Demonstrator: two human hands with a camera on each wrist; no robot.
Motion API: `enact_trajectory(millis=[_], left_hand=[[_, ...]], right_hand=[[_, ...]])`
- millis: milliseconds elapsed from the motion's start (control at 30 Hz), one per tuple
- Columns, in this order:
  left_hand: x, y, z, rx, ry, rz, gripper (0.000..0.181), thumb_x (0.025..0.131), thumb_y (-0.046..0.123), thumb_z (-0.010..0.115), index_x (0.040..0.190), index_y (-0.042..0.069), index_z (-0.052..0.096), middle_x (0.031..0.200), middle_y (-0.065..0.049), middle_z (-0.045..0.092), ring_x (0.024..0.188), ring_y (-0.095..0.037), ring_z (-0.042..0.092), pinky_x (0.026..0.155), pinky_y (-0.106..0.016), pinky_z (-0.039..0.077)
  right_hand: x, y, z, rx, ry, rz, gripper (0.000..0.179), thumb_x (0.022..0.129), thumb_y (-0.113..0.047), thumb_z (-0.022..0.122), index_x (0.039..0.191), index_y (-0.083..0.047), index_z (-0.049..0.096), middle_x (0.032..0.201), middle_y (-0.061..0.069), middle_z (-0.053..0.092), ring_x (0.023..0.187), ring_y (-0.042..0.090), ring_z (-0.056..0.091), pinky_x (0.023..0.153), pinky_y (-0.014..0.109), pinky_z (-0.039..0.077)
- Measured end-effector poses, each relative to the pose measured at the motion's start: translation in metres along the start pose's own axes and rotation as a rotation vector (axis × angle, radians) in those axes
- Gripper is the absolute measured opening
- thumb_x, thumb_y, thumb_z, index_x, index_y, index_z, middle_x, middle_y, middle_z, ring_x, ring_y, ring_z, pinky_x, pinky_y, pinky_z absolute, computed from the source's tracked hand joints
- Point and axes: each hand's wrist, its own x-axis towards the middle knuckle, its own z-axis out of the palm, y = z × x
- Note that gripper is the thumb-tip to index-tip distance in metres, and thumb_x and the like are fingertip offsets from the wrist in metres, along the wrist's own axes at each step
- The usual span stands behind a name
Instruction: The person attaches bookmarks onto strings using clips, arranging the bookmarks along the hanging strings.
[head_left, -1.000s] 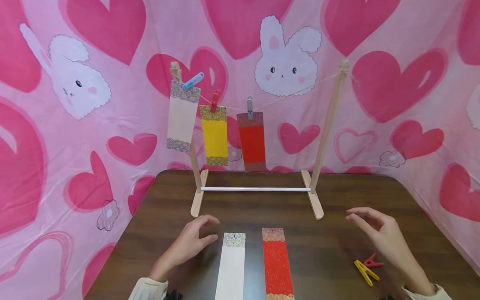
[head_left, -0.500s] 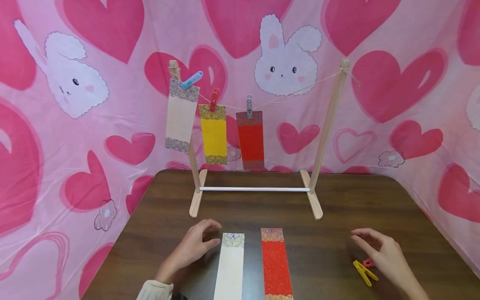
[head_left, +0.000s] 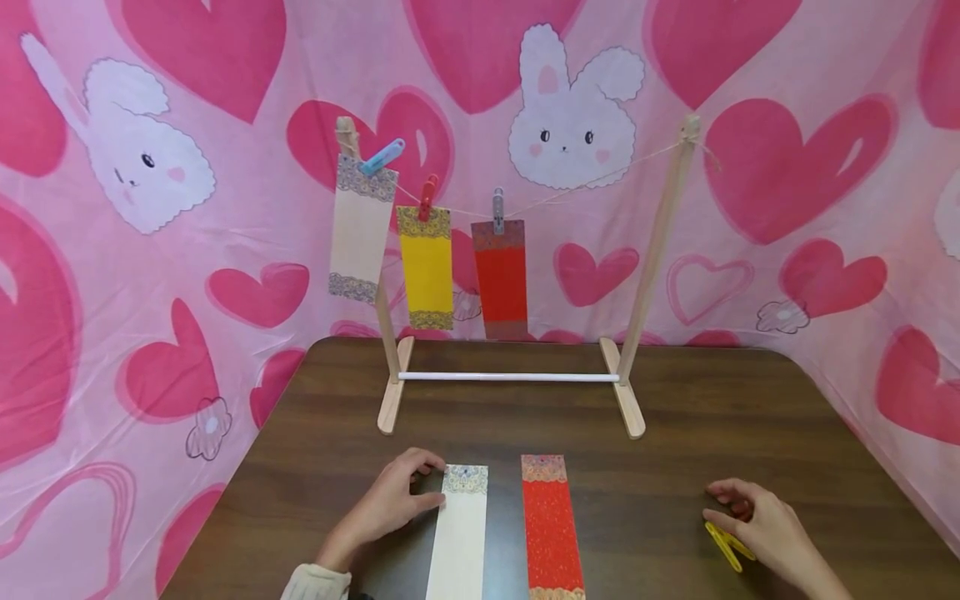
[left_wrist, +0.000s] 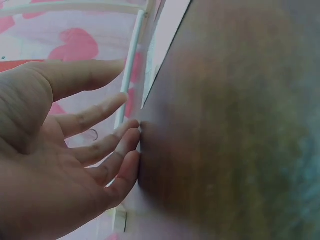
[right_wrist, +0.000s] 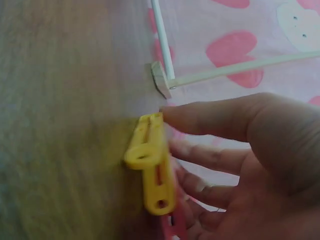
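My left hand (head_left: 393, 500) is beside the white paper strip (head_left: 460, 542) with a patterned end, thumb and fingers at its upper left edge. In the left wrist view the fingers are spread around nothing, their tips near the tabletop. At the right, my right hand (head_left: 768, 529) is over the yellow clothespin (head_left: 723, 548). In the right wrist view its thumb is at the end of the yellow clothespin (right_wrist: 150, 155), with the loosely bent fingers behind. A red clothespin (right_wrist: 175, 227) shows under the yellow one; my hand hides it in the head view.
A red paper strip (head_left: 551, 533) lies right of the white one. Behind stands a wooden rack (head_left: 660, 250) with a string. From it hang a white card (head_left: 360, 233), a yellow card (head_left: 426, 271) and a red card (head_left: 502, 283), each on a clothespin.
My right hand has come down and toward me onto the clothespins, covering the red one. My left hand has shifted slightly right and down to the white strip's edge.
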Motion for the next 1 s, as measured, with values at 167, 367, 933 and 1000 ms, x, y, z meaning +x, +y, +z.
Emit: enact_trajectory(millis=[167,367,933,1000], left_hand=[[-0.003,0.005,0.006,0.121,-0.05,-0.03,0.045,0.076,0.023,0.087,0.115,0.016,0.064,0.122,-0.004,0.051,0.113,-0.031,0.048,0.091,-0.051,0.044],[-0.005,0.011,0.009,0.199,-0.058,-0.079,0.064,0.067,0.031,0.092,0.122,0.016,0.062,0.12,-0.006,0.051,0.114,-0.031,0.048,0.092,-0.056,0.043],[0.015,0.008,0.001,0.162,-0.187,-0.122,0.08,0.066,0.03,0.093,0.132,0.012,0.05,0.099,-0.007,0.053,0.091,-0.023,0.05,0.074,-0.043,0.045],[0.021,0.01,-0.002,0.148,-0.228,-0.123,0.072,0.068,0.028,0.093,0.123,0.011,0.05,0.101,-0.007,0.055,0.092,-0.024,0.051,0.077,-0.045,0.046]], right_hand=[[-0.005,0.001,0.006,0.052,0.021,0.007,0.03,0.083,-0.029,0.081,0.104,-0.009,0.071,0.077,-0.009,0.059,0.065,-0.001,0.051,0.062,0.025,0.042],[-0.005,0.005,0.011,0.092,0.064,0.011,0.025,0.088,-0.029,0.076,0.104,-0.01,0.071,0.073,-0.009,0.059,0.063,0.0,0.051,0.06,0.024,0.041],[-0.003,0.01,0.015,0.125,0.107,-0.011,0.024,0.09,-0.029,0.075,0.104,-0.01,0.071,0.074,-0.009,0.059,0.063,0.001,0.051,0.059,0.023,0.041],[-0.003,0.01,0.015,0.12,0.113,0.0,0.023,0.089,-0.029,0.076,0.103,-0.011,0.071,0.074,-0.009,0.058,0.063,0.001,0.051,0.059,0.023,0.04]])
